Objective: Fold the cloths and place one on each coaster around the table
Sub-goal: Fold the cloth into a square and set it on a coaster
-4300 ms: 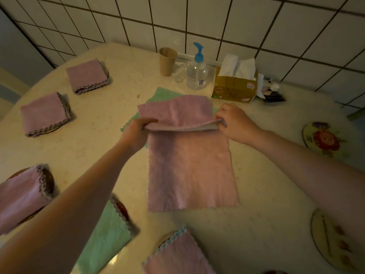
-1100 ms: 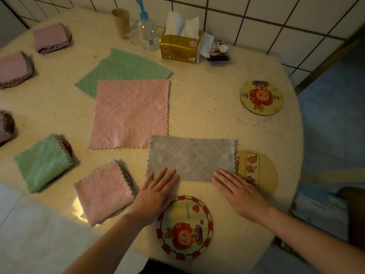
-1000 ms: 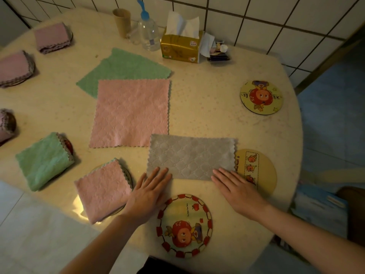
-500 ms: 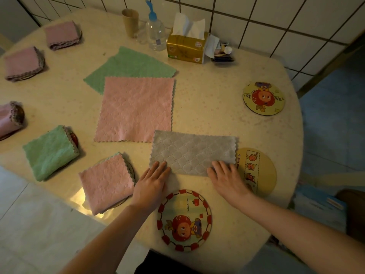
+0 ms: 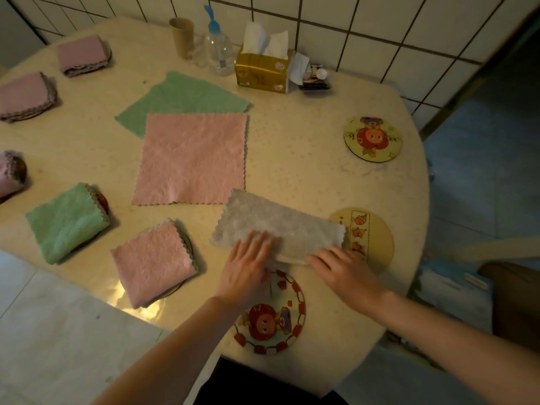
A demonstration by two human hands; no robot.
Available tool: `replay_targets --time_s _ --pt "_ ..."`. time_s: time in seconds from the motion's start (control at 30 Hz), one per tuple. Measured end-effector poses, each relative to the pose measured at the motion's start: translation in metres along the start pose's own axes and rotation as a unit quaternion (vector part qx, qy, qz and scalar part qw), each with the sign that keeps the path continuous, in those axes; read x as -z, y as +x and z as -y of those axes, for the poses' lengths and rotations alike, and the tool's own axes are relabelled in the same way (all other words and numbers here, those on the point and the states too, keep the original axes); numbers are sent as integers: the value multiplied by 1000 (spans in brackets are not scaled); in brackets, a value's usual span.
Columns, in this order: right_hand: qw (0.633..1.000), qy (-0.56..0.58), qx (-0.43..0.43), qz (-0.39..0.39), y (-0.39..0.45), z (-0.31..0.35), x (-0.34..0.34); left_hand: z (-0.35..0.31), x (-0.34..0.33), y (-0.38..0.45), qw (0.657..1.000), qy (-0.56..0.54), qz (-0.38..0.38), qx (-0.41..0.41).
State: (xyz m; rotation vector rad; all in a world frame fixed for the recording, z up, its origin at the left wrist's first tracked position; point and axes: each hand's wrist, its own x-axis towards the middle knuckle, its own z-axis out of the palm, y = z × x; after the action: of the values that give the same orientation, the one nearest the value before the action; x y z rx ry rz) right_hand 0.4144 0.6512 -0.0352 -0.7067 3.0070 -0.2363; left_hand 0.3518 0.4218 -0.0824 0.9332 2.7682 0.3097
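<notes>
Two flat, released hands, left (image 5: 248, 270) and right (image 5: 342, 270), on grey folded cloth (image 5: 280, 226), long axis left-right.

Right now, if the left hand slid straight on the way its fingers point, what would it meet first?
The left hand already lies on the grey cloth; beyond that cloth, probably the flat pink cloth's near corner.

Five folded cloths (image 5: 153, 263) sit on coasters, and three more lie on the table. Three coasters (image 5: 373, 139) show bare. One cup (image 5: 182, 37), one bottle (image 5: 217, 52), one tissue box (image 5: 263, 73).

Grey cloth (image 5: 280, 226) folded in half, tilted, overlapping yellow coaster (image 5: 371, 235)
</notes>
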Motion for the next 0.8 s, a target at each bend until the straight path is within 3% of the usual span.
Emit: replay_targets --time_s 0.1,0.2,0.33,0.43,0.57,0.8 --pt "1000 19 20 5 -27 28 -7 -31 -10 -8 996 9 30 -84" --pt "998 38 46 17 -47 47 -16 -37 -26 -18 990 30 82 -113" --pt "997 59 42 4 -40 35 -17 -25 -26 -34 988 18 62 -139" --pt "996 9 63 66 -25 14 -21 -16 -19 -44 984 11 36 -175" --pt "974 -60 138 167 -7 -5 -35 -6 -20 -54 985 9 38 -166" --pt "964 -75 178 181 0 -30 -42 -7 -33 -53 990 -6 66 -126"
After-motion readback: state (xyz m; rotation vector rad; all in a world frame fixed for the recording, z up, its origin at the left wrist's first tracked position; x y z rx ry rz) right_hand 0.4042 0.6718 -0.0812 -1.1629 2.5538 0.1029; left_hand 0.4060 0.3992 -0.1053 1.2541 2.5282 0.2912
